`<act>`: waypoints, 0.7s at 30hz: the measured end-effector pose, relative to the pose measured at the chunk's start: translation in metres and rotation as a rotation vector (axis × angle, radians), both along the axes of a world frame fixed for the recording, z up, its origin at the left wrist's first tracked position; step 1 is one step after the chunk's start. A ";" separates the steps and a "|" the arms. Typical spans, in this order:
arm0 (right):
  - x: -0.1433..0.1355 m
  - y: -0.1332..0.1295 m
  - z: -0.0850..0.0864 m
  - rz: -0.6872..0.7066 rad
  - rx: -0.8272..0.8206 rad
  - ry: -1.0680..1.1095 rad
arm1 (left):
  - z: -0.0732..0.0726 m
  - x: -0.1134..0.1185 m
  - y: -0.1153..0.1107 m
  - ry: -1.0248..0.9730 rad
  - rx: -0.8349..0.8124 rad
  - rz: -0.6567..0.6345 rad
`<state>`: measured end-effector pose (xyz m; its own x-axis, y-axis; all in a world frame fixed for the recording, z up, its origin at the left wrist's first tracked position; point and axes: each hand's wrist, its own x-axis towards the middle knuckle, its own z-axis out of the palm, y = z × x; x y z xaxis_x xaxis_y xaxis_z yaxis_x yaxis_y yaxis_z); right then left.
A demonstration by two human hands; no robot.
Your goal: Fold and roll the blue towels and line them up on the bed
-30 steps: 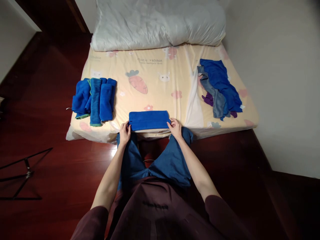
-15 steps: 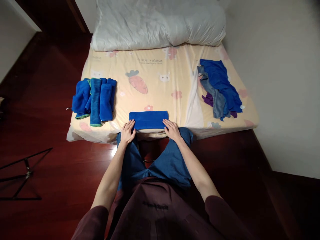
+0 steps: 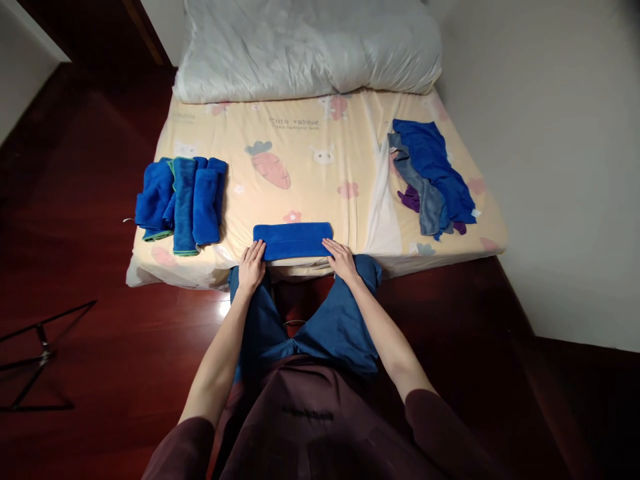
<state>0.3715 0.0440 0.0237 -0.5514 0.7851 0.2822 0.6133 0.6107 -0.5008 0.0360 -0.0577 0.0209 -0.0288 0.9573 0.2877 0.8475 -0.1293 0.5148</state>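
A blue towel point(image 3: 293, 241), folded into a flat, narrow strip, lies along the front edge of the bed. My left hand point(image 3: 251, 265) rests with its outstretched fingers on the strip's left end. On the right end lie the fingers of my right hand point(image 3: 343, 261), also stretched out. Both palms face down, and the undersides of the hands are hidden. To the left sits a group of folded or rolled blue towels point(image 3: 206, 203), one of them edged in green point(image 3: 185, 207).
On the right of the bed point(image 3: 310, 190) lies a loose heap with a blue cloth point(image 3: 437, 167), a grey cloth point(image 3: 427, 207) and a purple cloth point(image 3: 410, 198). A pale, puffy quilt point(image 3: 310, 50) spans the back. Black stand legs point(image 3: 44, 353) are on the floor at left.
The whole view has shifted slightly, so the bed appears a little further left. My left thumb has drawn in closer to the fingers. The blue strip stays in place under both hands.
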 end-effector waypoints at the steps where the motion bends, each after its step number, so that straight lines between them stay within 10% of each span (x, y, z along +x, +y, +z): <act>1: 0.000 0.000 0.000 -0.003 -0.004 0.006 | 0.000 0.000 0.000 -0.003 0.002 0.002; 21: 0.009 -0.002 -0.001 -0.100 -0.137 0.225 | -0.001 -0.015 -0.006 -0.185 0.006 -0.009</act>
